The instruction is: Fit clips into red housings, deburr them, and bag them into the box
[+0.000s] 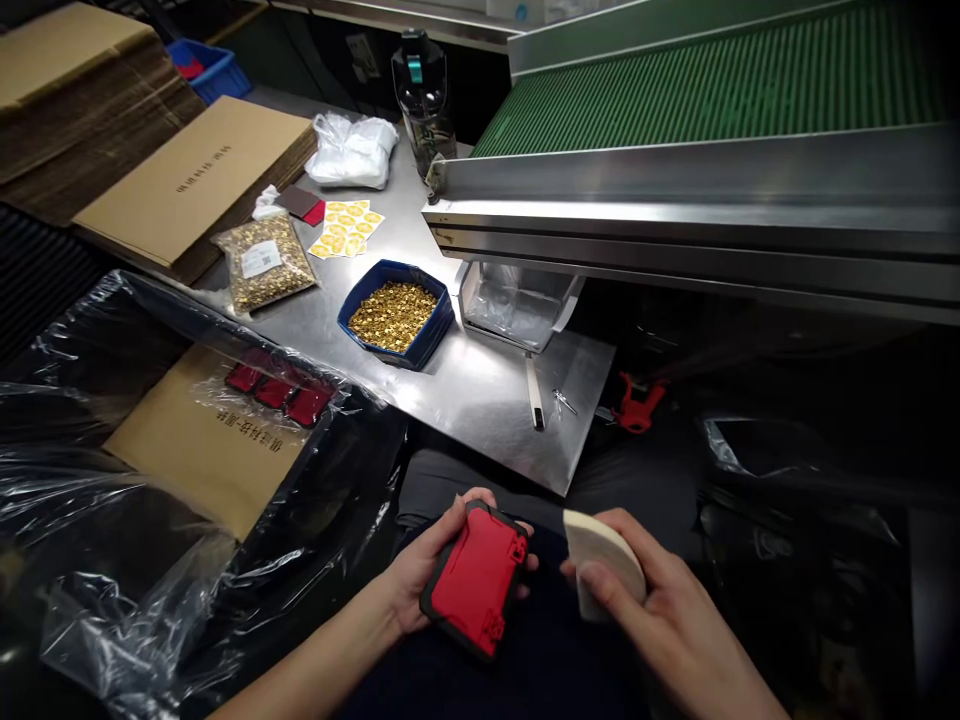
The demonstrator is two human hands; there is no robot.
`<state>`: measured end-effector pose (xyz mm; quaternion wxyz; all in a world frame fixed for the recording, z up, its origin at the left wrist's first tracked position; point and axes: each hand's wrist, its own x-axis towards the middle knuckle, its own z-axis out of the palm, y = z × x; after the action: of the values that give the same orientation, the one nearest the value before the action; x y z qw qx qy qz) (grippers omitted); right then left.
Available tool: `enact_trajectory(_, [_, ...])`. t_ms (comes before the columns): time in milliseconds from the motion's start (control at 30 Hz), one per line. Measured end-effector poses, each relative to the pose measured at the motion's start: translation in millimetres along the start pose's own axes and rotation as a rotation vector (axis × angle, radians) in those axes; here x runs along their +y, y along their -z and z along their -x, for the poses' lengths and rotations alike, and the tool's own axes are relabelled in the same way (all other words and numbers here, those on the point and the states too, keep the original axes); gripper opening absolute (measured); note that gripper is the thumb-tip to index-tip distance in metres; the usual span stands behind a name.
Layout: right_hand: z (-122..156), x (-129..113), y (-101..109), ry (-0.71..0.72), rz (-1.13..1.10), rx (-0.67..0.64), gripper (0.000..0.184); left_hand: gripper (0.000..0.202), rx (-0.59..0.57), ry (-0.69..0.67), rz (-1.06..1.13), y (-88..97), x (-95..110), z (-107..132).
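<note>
My left hand (420, 575) is wrapped round a red rectangular case (478, 578) with a black rim, like a rugged phone case, its red face up above my lap. Two raised patterned patches sit along its right side. To the right of it, apart from the case, my right hand (660, 590) grips a bent cream-coloured cloth (604, 560) between thumb and fingers. Beyond my hands, a blue tray (442, 325) of small gold-coloured metal parts (394, 315) stands on the metal table (480, 395). A white-handled tool (534, 392) lies near the table's front corner.
A green ribbed conveyor (675, 90) with a metal side rail overhangs the table. Three red cases (279, 388) lie in a plastic-lined box at left. Cardboard stacks (199, 185), a bag of gold parts (266, 260), orange stickers (347, 228) and a bottle (424, 105) stand behind.
</note>
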<state>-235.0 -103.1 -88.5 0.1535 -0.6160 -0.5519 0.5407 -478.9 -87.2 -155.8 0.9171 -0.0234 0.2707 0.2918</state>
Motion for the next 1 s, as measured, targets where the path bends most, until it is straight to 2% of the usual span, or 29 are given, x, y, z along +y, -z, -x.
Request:
enact_trajectory(67, [9,1,-5,0.055,0.051,-0.060,0.023,0.044,0.008,-0.012,-0.016,-3.0,2,-1])
enact_trajectory(133, [15,-1,-13,0.173,0.119,-0.080,0.017,0.047,0.040,-0.010,-0.035,-8.0,5,-2])
enact_trajectory(200, [18,-5,-21,0.280,0.199,-0.077,0.014,0.050,0.086,0.004,-0.052,-13.1,8,-2])
enact_trajectory(267, [17,-8,-25,0.328,0.289,-0.133,0.012,0.050,0.119,0.027,-0.061,-16.4,9,-1])
enact_trajectory(400, [15,-9,-27,0.374,0.472,-0.312,0.009,0.049,0.205,0.071,-0.094,-17.8,8,-1])
enact_trajectory(533, [15,-5,-33,0.397,0.572,-0.327,0.010,0.050,0.276,0.085,-0.109,-17.6,3,-2])
enact_trajectory(667, [10,-7,-37,0.388,0.586,-0.415,0.004,0.054,0.330,0.113,-0.126,-16.4,0,-5])
enact_trajectory(800, [8,-13,-31,0.364,0.640,-0.435,0.010,0.061,0.325,0.176,-0.142,-13.6,1,-7])
enact_trajectory(1000, [8,-14,-38,0.457,0.695,-0.417,0.011,0.062,0.263,0.194,-0.184,-8.7,0,-10])
